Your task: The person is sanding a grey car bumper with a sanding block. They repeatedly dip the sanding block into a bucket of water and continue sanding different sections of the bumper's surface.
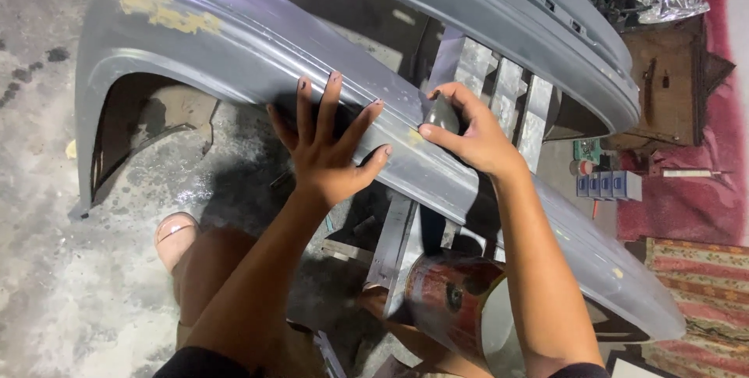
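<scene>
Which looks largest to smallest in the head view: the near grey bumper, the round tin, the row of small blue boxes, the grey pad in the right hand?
1. Near grey bumper
2. Round tin, though it sits closer to the camera
3. Row of small blue boxes
4. Grey pad, partly hidden by the right hand

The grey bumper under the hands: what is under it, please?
Under the grey bumper a metal stand shows through, with a round tin and concrete floor lower down. The bumper and both hands hide where the stand's top meets it.
</scene>
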